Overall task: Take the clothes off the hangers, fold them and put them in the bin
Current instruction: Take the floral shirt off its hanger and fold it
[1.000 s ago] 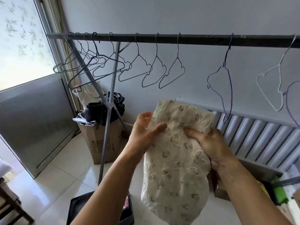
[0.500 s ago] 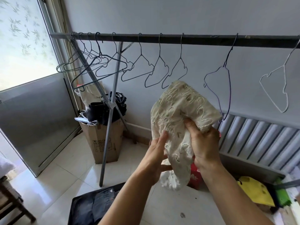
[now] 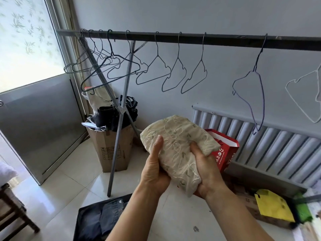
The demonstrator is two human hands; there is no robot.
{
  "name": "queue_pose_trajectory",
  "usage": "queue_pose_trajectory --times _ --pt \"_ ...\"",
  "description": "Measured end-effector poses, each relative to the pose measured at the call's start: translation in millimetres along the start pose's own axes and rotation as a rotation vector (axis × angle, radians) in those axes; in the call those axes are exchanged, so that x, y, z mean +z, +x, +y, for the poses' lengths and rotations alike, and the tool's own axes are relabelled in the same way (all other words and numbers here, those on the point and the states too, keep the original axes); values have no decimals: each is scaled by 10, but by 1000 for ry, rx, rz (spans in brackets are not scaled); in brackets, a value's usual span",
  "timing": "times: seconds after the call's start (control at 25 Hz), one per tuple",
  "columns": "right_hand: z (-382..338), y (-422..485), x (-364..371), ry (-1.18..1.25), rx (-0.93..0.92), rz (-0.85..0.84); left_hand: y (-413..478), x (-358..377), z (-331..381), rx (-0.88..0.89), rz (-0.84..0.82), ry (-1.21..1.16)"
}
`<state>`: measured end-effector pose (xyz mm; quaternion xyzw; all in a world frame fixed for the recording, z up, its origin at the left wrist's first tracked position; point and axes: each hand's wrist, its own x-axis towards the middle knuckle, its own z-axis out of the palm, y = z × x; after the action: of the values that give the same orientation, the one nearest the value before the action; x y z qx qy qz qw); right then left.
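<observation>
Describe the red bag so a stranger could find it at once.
Start at the ribbed radiator under the rail. At its left end stands the red paper bag, behind the held cream garment. Unlike the brown cardboard box, it is red with white lettering.

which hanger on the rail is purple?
The purple hanger hangs alone above the radiator, right of the row of dark hangers and left of the white hanger at the frame's right edge. No other is that colour.

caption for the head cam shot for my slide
Left hand and right hand hold a folded cream garment; empty wire hangers line the rail, dark bin below.
</observation>
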<state>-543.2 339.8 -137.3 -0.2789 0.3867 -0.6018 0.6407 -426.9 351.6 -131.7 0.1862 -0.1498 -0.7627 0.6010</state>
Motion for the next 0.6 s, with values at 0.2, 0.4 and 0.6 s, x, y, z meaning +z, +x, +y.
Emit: queue_pose_trajectory --times 0.2,0.4,0.6 --pt "111 -26 207 -361 -177 86 -33 -155 194 59 92 15" --pt "240 43 461 -343 -180 55 -72 -562 459 111 24 -112" --pt "681 220 788 -18 443 -209 -140 -970 811 134 -21 -180"
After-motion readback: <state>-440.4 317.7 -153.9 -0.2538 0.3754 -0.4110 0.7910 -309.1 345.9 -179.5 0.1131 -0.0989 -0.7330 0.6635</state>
